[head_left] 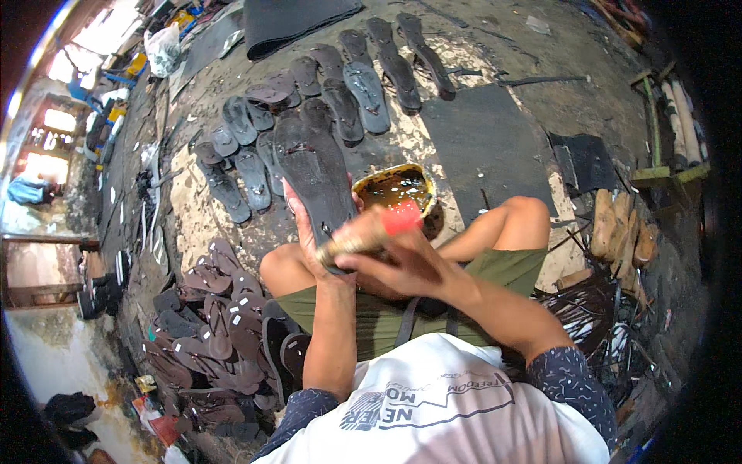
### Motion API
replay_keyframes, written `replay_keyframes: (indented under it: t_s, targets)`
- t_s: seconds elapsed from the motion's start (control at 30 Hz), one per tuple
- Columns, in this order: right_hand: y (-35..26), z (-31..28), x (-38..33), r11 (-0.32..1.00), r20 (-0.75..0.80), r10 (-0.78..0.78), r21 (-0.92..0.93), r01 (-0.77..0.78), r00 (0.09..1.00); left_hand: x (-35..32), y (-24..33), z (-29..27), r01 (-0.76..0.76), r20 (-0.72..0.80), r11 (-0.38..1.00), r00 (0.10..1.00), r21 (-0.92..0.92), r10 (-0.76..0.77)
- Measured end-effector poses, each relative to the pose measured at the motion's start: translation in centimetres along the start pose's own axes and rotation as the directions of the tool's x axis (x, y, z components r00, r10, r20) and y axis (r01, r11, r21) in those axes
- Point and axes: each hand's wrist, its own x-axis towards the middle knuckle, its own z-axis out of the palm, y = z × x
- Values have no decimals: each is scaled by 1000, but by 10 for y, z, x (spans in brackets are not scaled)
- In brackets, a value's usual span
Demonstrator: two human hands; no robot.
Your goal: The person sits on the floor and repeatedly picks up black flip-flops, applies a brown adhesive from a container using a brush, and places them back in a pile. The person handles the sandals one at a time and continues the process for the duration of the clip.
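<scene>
My left hand (303,224) holds a long black rubber sandal sole (313,166) from underneath, tilted up in front of me. My right hand (402,267) grips a brush (369,232) with a wooden handle and a red end; its bristle end rests on the near end of the sole. Just behind the brush stands a yellow tin of dark brown glue (396,188) on the floor. I sit on the floor with both bare knees raised.
Several black soles (348,93) lie spread in rows on the floor ahead. A heap of brown sandal soles and straps (212,325) sits at my left. Black rubber sheets (483,139) lie to the right, wooden shoe forms (618,228) beyond my right knee.
</scene>
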Motion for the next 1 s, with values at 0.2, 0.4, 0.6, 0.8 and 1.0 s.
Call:
replay_keyframes:
  t_s: [0.2,0.4,0.6,0.8,1.0]
  targets:
    - [63,-17,68,988,-70,-84,-139,73,994,-9,-23,5,63,-38,985,997,-158,-70]
    - [12,-9,-17,991,175,36,-132,-13,984,68,-19,-69,253,-202,894,917,-371,-344]
    - [0,-90,-25,898,-483,420,96,-429,769,230,-54,-134,294,-144,871,916,-394,-374]
    - [4,-120,-27,833,-432,315,-301,-464,845,367,-61,-170,187,-644,977,736,-104,-209]
    - [45,-100,-47,739,-437,501,-232,-632,747,247,7,-133,392,-408,689,900,610,-151]
